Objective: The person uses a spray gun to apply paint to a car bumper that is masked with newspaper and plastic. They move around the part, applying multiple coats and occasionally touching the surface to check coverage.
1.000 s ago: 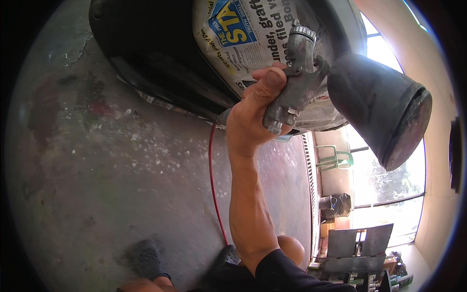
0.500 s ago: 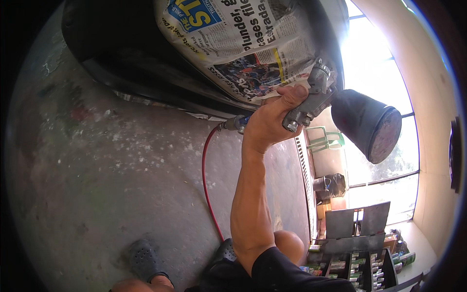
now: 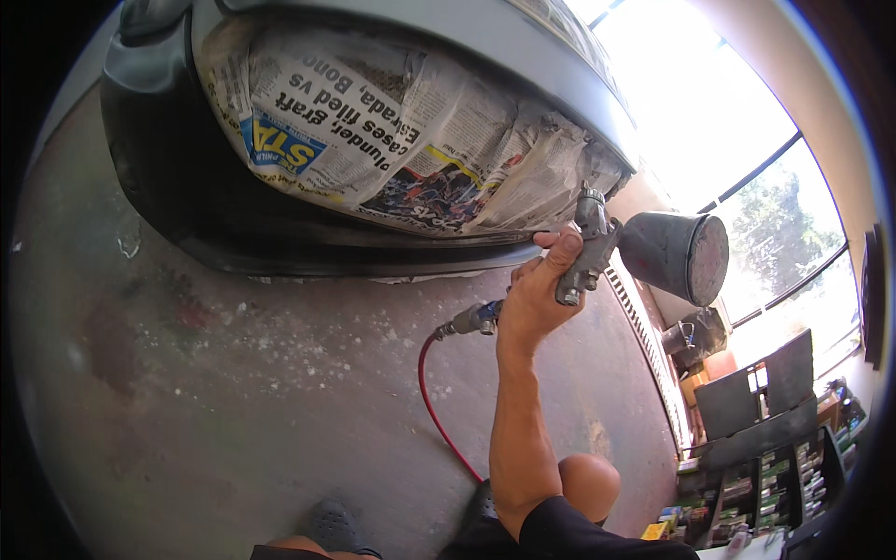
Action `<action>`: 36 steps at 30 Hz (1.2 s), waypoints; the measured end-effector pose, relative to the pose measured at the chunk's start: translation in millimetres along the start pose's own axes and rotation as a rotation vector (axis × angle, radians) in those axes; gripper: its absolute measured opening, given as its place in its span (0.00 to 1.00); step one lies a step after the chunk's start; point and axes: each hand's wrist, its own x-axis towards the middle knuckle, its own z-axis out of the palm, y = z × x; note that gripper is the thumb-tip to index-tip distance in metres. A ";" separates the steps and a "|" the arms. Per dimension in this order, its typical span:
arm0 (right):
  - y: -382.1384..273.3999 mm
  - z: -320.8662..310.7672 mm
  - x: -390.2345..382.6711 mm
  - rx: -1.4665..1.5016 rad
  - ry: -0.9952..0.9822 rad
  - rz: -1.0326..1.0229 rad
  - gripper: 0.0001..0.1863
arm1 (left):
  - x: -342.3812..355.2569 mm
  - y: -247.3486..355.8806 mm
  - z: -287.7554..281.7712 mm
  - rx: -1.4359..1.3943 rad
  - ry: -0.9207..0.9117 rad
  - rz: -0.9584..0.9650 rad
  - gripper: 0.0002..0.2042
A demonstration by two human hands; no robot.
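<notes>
Just right of the middle, the right hand (image 3: 530,313) is wrapped around a grey spray gun (image 3: 590,245), its dark cup (image 3: 665,254) leaning out to the right. A red hose (image 3: 423,387) curves down from a metal fitting (image 3: 464,321) to the hand's left. Beyond the gun, newspaper (image 3: 373,140) covers part of a dark car body (image 3: 168,177).

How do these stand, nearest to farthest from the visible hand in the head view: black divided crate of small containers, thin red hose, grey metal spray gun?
1. Spray gun: gripped in the hand.
2. Red hose: lower left of it.
3. Black crate: far at lower right.
</notes>
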 end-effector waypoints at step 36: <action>-42.6 -68.2 65.8 0.334 -0.358 0.341 0.29 | 95.9 87.5 57.7 0.240 0.473 -0.365 0.13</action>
